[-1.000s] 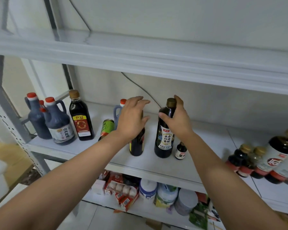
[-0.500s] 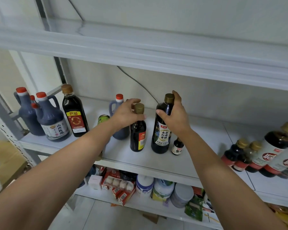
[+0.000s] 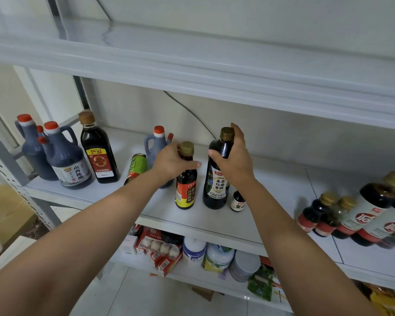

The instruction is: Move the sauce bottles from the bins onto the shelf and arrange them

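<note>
On the white middle shelf [image 3: 214, 215] two dark bottles stand upright side by side. My left hand [image 3: 171, 163] grips the neck of the shorter dark bottle with a red and yellow label [image 3: 185, 190]. My right hand [image 3: 234, 160] grips the neck of the taller dark vinegar bottle with a gold cap [image 3: 216, 185]. A tiny dark bottle [image 3: 237, 201] stands just right of the tall one, below my right wrist.
Blue jugs with red caps [image 3: 64, 160] and a square dark bottle [image 3: 98, 153] stand at the shelf's left. Another blue jug [image 3: 154, 147] and a green can [image 3: 136, 166] sit behind my left hand. Several dark bottles [image 3: 356, 215] lie at the right. Packaged goods [image 3: 192, 252] fill the lower shelf.
My left hand slid from covering the short bottle's top to gripping its neck, so the gold cap now shows. The right hand stays on the tall bottle.
</note>
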